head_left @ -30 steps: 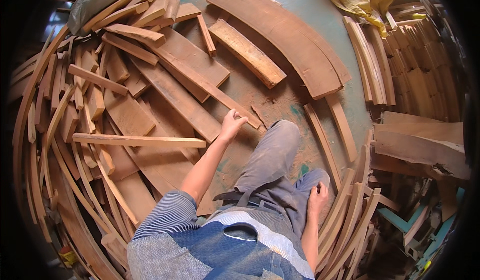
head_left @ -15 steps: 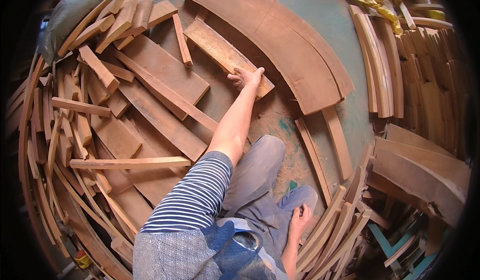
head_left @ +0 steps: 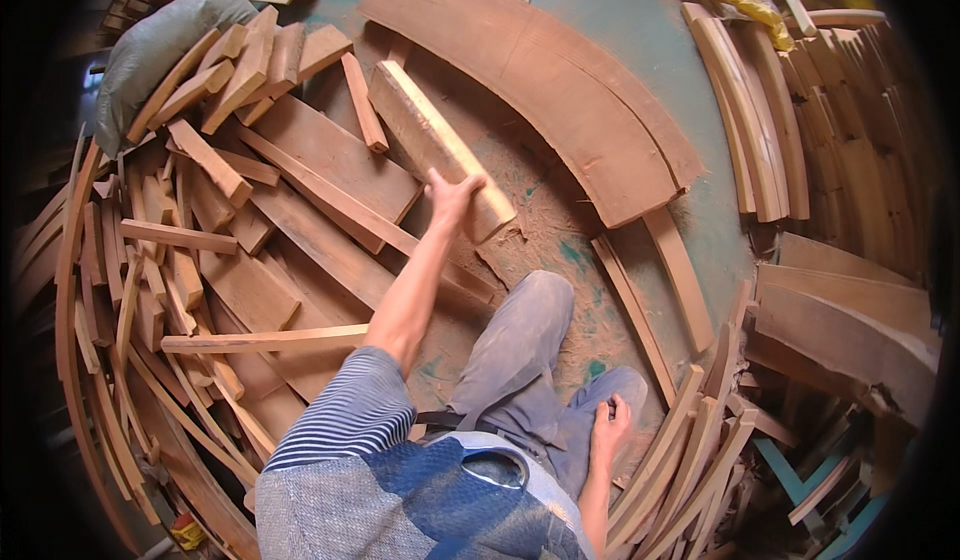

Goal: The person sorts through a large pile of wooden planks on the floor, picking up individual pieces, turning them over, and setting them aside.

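Note:
My left hand point(head_left: 455, 200) is closed around the near end of a wooden plank point(head_left: 430, 135), its thumb and fingers over the long edges. The plank is tilted, with a pale, rough edge facing up and right. To its right lies a wide curved board point(head_left: 540, 70) with a line along its outer side. On my right knee rests my right hand point(head_left: 612, 430), holding nothing, its fingers loosely bent and a little apart. A short wooden strip point(head_left: 364, 103) lies just left of the plank's far end.
Stacked planks and offcuts point(head_left: 250, 290) cover the left side, beside a grey sack point(head_left: 165, 55). Curved wooden pieces point(head_left: 755, 120) stand at the right, with thin strips point(head_left: 680, 460) near my right arm. Sawdust point(head_left: 550, 250) lies on the greenish floor.
My left hand has moved left with the plank. The plank has turned up onto its edge and swung to a steeper angle. My right hand stays on the knee.

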The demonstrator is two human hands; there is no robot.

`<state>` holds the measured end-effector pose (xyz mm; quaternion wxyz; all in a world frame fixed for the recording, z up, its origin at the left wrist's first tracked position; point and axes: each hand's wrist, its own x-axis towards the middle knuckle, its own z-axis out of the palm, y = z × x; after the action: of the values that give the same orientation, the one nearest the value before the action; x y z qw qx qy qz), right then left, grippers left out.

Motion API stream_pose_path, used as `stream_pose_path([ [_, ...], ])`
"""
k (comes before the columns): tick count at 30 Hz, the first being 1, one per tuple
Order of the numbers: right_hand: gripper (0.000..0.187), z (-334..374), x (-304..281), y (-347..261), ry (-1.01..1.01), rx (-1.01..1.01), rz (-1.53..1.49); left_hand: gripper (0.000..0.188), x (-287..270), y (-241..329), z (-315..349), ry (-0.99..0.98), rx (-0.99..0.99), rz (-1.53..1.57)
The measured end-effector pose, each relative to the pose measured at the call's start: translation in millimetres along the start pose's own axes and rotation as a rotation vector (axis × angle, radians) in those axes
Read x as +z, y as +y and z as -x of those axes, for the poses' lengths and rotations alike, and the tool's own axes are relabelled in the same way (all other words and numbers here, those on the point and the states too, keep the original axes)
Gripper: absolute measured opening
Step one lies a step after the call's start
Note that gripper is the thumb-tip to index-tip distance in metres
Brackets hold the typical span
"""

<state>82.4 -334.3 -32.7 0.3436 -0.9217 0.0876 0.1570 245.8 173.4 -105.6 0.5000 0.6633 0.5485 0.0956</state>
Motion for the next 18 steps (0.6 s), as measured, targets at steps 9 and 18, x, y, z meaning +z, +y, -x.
stream_pose_path([
  [9,0.035,1.9,1.2,-25.9,-0.183,0.181,-0.581,0.081,-182.2,47.8,211.9,-0.943,-0.207,0.734],
  [18,0.044,28.8,-62.3,-86.0,-0.483,0.111,-1.704,0.098,-105.5,43.4,390.4,-1.752,-0.432,0.826],
])
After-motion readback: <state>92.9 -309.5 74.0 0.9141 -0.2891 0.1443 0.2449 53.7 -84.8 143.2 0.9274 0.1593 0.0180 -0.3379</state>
